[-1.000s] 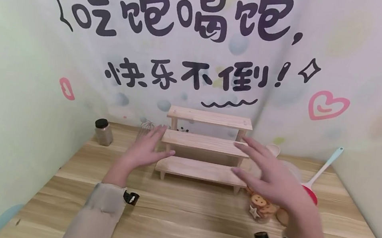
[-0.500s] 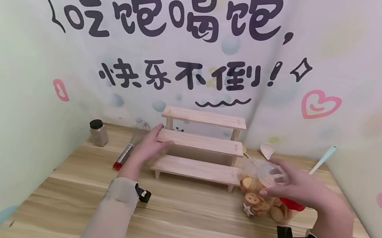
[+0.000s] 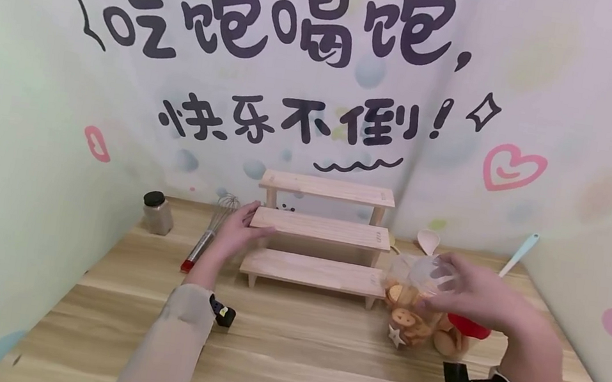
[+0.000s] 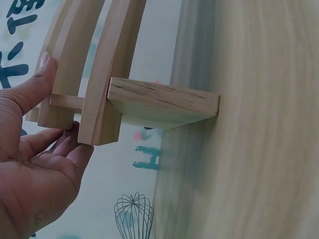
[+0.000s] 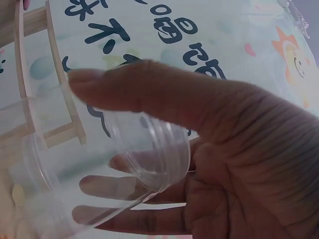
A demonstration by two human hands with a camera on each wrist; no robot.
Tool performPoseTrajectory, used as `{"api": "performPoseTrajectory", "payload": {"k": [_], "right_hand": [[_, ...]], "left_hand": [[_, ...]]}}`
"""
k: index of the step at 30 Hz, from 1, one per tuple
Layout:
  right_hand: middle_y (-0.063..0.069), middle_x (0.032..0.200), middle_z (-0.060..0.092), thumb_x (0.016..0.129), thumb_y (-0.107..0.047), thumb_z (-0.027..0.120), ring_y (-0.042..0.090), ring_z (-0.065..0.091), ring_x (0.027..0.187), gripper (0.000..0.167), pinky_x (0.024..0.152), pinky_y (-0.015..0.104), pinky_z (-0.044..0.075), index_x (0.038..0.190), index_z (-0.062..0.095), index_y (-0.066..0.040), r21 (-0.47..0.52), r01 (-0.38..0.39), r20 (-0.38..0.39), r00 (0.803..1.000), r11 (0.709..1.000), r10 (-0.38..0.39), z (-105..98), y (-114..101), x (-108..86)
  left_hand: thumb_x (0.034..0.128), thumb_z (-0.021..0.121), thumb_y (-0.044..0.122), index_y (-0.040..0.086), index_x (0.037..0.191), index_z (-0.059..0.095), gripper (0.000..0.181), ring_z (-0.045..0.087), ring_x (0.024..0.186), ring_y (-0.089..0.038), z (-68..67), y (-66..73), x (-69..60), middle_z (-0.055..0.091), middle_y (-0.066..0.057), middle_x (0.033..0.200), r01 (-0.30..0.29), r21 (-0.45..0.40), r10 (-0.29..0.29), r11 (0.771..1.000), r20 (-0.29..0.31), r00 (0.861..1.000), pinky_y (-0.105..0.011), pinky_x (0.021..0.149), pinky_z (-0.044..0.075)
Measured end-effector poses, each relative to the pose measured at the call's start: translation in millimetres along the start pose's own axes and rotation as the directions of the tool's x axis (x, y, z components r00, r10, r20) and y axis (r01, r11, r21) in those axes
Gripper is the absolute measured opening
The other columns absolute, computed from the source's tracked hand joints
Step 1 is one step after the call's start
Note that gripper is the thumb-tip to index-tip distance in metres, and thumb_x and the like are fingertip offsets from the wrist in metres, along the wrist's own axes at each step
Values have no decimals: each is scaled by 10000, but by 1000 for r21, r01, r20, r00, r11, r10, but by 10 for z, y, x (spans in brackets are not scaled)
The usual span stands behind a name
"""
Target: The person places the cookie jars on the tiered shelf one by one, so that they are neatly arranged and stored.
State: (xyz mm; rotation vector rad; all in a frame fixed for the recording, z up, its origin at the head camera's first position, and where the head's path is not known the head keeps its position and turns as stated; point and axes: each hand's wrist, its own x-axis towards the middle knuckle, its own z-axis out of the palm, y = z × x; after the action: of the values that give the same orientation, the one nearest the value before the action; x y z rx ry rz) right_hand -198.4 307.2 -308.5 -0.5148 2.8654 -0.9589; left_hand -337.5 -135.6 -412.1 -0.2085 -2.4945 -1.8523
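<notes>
A three-step wooden rack (image 3: 314, 271) stands against the back wall. My left hand (image 3: 233, 236) holds its left end at the middle step; in the left wrist view that hand (image 4: 45, 174) has the thumb on one face of the wood (image 4: 99, 99) and fingertips at the other. Right of the rack, my right hand (image 3: 486, 298) curls round the top of a clear container (image 3: 430, 273) among jars of cookies (image 3: 405, 320). From the right wrist, the thumb and fingers of the hand (image 5: 224, 124) lie on opposite sides of its clear rim (image 5: 169, 154).
A black-lidded jar (image 3: 159, 215) and a red-ended whisk (image 3: 207, 239) are on the left of the table (image 3: 284, 356). At the right lie a white spoon (image 3: 428, 241), a red utensil head (image 3: 468, 327) and a pale blue handle (image 3: 521, 253).
From hovering over the rack's right side, my right hand has moved right and down to the clear container. My left hand has closed on the rack's left end. The head view has shifted slightly.
</notes>
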Motion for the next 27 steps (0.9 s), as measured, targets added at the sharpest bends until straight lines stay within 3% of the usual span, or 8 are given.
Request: {"api": "performPoseTrajectory", "payload": {"k": [9,20,27], "right_hand": [[46,1027,688,768,-528,842,221,646,913,715,746,385,548,1273,574,-99,-158,38,-148,987,987,-62,-53,-73,-28],[82,990,675,768,-563,826,243,617,859,772,671,363,518,1322,549,-101,-205,6,-207,977,979,-49,-92,-145,-60],[99,1001,675,759,-587,821,254,611,851,817,655,360,503,1348,551,-89,-221,-10,-232,972,975,-43,-97,-156,-55]], "left_hand": [[850,832,280,61,1591,251,967,320,1474,-298,-28,10,10,301,-160,1617,-1,9,1,1000,9,1000,-397,1182,334],[858,825,284,76,1602,219,982,307,1482,-269,-15,22,-4,251,-127,1641,11,4,-11,1000,19,1000,-366,1178,338],[853,832,232,69,1601,219,981,312,1479,-277,-4,-11,10,267,-137,1634,9,-70,-8,998,21,1000,-376,1172,348]]}}
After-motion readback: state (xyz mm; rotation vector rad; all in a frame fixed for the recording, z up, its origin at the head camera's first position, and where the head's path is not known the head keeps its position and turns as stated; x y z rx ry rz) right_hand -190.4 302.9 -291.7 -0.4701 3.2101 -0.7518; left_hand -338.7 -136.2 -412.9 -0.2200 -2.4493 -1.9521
